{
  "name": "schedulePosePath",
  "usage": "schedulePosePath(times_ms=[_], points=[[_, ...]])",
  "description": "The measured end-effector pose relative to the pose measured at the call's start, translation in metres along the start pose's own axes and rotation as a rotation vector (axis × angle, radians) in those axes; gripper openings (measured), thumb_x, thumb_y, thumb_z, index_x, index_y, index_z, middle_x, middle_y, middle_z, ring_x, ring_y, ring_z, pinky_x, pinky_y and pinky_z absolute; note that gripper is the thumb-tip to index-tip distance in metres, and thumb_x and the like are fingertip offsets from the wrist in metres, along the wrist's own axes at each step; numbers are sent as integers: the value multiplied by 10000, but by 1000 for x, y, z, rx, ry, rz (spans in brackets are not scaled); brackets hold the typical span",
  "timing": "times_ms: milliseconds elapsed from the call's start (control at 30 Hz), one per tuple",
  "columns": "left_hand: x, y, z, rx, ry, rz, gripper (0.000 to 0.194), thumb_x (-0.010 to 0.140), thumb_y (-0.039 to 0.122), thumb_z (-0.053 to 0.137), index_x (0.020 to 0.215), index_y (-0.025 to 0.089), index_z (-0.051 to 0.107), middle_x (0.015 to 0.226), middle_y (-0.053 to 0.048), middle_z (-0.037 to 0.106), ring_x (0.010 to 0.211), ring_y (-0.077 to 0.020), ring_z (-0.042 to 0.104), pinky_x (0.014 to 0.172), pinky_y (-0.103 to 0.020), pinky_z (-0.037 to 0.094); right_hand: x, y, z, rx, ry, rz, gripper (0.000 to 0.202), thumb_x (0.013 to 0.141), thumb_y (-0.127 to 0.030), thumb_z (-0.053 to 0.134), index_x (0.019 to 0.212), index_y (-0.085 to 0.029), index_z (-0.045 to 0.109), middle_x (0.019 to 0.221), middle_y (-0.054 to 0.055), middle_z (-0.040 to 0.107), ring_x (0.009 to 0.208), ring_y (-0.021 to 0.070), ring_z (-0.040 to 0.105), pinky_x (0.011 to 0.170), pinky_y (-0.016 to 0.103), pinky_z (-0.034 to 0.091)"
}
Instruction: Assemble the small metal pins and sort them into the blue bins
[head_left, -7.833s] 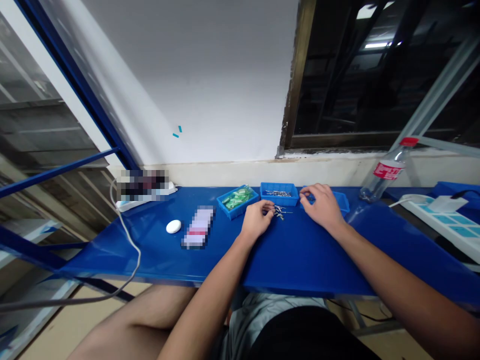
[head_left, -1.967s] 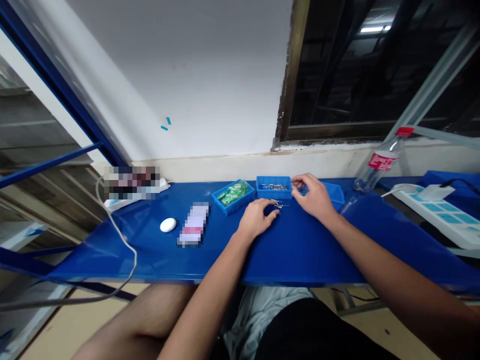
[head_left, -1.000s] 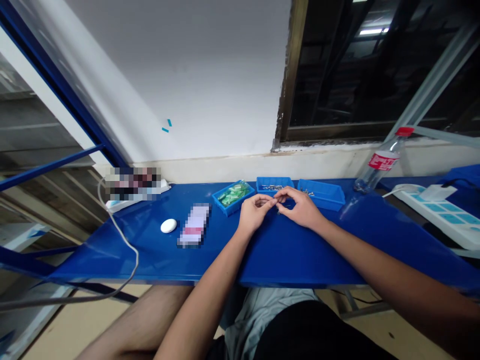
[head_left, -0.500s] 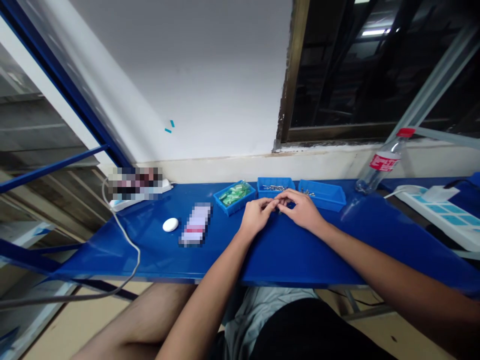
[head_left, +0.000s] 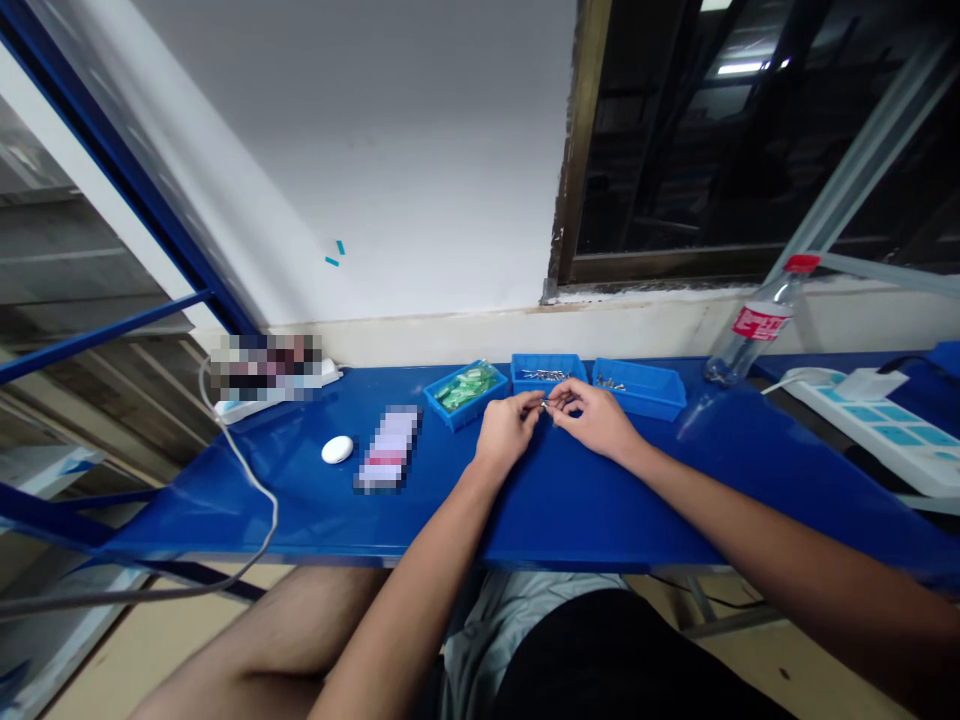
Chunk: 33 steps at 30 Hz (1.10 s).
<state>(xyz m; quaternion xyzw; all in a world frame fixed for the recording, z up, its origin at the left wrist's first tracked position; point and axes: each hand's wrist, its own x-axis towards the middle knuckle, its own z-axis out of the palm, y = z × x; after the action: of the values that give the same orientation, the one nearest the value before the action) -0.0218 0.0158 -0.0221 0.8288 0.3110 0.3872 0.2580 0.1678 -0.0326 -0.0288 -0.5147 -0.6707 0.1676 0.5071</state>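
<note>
My left hand and my right hand are close together over the blue table, their fingertips pinched around a small shiny piece between them. The piece is too small to name. Just behind the hands stands a blue tray with small metal parts. To its left, a tilted blue tray holds green plastic packets. On the right, another blue tray has a few small metal parts at its left end.
A phone-like blurred object and a white oval object lie on the table at left. A red-capped bottle stands at right, near a white power strip. A cable hangs over the left edge.
The fingertips of my two hands have moved slightly apart, and the small shiny piece now shows between them. The whole view has shifted a little.
</note>
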Motion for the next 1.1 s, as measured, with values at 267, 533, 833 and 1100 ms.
schedulePosePath(times_ms=[267,533,833,1100], points=[[1,1,4,-253,21,-87,362,946,192,659,1307,198,694,1077,-60,822,1040,-238,780,949,-348,603,2,0,-5,-60,-25,-64,232,859,-250,674,1088,-227,699,875,28,700,730,181,664,696,333,596],[1,9,-2,-143,-49,-81,267,955,412,691,1061,205,823,1031,-71,828,924,-273,796,822,-333,619,0,-7,-10,-154,-59,-118,145,841,-176,660,956,-220,737,904,34,728,726,182,661,711,337,580],[3,-1,4,-225,-5,-151,415,851,110,753,1259,185,736,1051,-74,826,950,-243,793,905,-373,634,0,0,-3,42,-54,46,143,907,-329,692,997,-222,720,935,53,765,823,211,741,747,358,636],[7,-5,8,-493,40,-120,611,804,33,697,1397,151,612,1165,-133,785,964,-191,769,896,-326,620,-1,2,-2,99,-32,49,186,858,-342,730,985,-215,680,963,62,743,823,204,723,731,354,632]])
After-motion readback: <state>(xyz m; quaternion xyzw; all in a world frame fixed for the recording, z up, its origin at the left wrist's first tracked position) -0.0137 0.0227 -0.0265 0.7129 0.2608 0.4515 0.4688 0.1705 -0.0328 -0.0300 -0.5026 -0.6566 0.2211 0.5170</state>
